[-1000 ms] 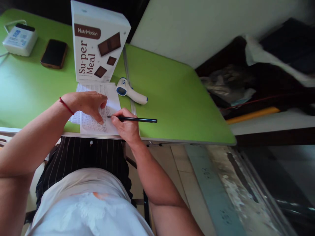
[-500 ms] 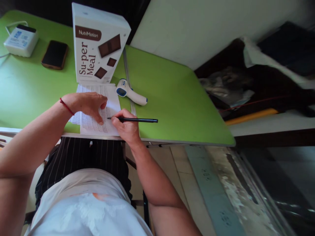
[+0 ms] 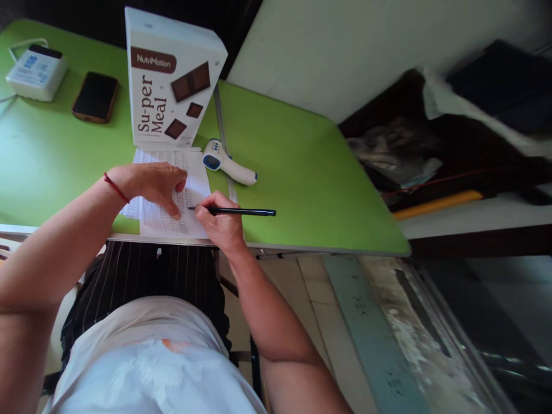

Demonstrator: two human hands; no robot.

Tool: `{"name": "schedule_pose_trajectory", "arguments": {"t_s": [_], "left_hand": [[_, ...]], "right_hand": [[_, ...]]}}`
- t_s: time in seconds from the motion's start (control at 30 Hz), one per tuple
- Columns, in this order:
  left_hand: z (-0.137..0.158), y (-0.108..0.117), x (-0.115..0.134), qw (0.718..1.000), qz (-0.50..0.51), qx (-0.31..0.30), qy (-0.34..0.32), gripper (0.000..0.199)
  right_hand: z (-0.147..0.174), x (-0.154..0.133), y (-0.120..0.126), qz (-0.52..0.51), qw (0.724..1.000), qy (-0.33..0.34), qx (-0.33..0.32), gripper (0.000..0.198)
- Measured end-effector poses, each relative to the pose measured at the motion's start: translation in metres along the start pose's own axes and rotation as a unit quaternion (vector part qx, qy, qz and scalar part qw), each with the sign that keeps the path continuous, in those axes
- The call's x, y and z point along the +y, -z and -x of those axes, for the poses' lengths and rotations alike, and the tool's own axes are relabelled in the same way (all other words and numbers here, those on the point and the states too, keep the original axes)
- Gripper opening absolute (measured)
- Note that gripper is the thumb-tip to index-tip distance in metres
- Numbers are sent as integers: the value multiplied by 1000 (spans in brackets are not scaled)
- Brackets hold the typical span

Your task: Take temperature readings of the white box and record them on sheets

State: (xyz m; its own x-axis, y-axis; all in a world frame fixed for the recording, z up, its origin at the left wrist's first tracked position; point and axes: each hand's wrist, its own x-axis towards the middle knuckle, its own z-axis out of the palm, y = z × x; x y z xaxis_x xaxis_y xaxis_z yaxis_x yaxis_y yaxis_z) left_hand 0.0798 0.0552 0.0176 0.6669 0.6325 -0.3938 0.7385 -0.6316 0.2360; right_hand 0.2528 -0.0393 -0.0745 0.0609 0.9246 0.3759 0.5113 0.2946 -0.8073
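Observation:
A sheet of paper (image 3: 196, 227) covered with rows of handwriting lies at the table's near edge, partly over another sheet (image 3: 130, 208). My left hand (image 3: 157, 183) rests on the paper, thumb and fingers apart, holding nothing; a red cord circles its wrist. Pinched in my right hand (image 3: 222, 221) is a black pen (image 3: 252, 212), its tip pointing left at the written lines. Just beyond my right hand lies a white and blue infrared thermometer (image 3: 228, 165). Behind the sheets stands a white NutriMotion box (image 3: 149, 98), upright.
The green folding table (image 3: 293, 167) has a seam running beside the thermometer. On its left side are a dark phone (image 3: 95, 96) and a white device (image 3: 37, 75) with a cable. A pale wall (image 3: 319, 57) borders the far side. At right, a shelf holds crumpled plastic (image 3: 397, 149).
The view has shifted very slightly. Both hands, the pen and the papers keep practically the same places.

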Motion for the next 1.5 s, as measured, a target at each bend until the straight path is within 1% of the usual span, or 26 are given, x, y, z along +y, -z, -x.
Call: {"name": "schedule_pose_trajectory", "arguments": {"t_s": [0.17,0.33,0.43,0.63,0.83,1.27,1.5], "left_hand": [[0,0,0,1000,-7,-3,3,71],[1,1,1,1000,-2,-5,-3,71],[1,1,0,1000,-7,-10,-2,72],[-1,0,-2,1000,-1,-10,-10,78],[-2,-1,-4,1000,-9,-5,-12,76],[-3,-2,-5,1000,-2,-4,-7,78],[-4,-3,-6,1000,-9,-7,-15,76]], "right_hand": [[0,-1,1,-4,1000,6,4,21],[0,-1,1,-3,1000,-7,16,18],[0,-1,0,-3,1000,-8,12,18],[1,-1,-1,-25,999,6,45,16],[-1,-3,-1,-28,999,-2,31,18],[-1,-2,-1,-21,999,-7,31,17],[1,-2,-1,-14,997,-18,74,15]]}}
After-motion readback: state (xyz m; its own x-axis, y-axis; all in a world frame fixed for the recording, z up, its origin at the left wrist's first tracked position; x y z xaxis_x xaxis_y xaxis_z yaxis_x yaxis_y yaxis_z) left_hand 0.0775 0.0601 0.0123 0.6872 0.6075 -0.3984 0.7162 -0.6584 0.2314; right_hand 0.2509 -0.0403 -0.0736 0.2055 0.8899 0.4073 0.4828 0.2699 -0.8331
